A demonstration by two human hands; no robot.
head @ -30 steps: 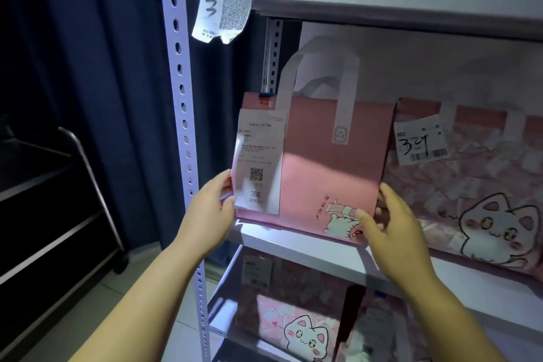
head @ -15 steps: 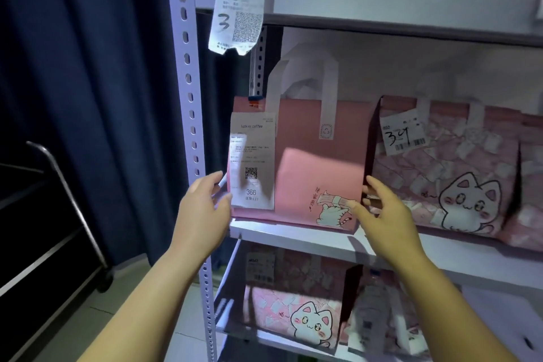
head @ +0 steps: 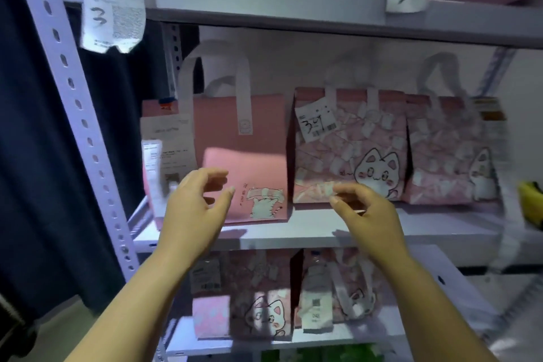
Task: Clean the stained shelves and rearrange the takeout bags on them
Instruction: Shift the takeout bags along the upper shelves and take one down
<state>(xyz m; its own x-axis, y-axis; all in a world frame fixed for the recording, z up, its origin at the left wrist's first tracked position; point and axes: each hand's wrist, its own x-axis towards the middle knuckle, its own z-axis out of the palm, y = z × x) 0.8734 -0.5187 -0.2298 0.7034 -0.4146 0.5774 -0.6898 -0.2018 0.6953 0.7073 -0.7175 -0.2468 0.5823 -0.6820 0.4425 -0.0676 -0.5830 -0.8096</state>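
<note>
Pink takeout bag [head: 249, 138], centre frame: likely light, soft-sided; grip side edges; left hand [head: 191, 209], right hand [head: 370, 215] loosely curled, empty

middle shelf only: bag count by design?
Plain pink bags: 1
Patterned pink bags: 2
Total: 3

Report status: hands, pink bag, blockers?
Left hand open, empty. Right hand open, empty. Plain pink bag upright on middle shelf, beside cat-print bag. Nothing blocking.
</note>
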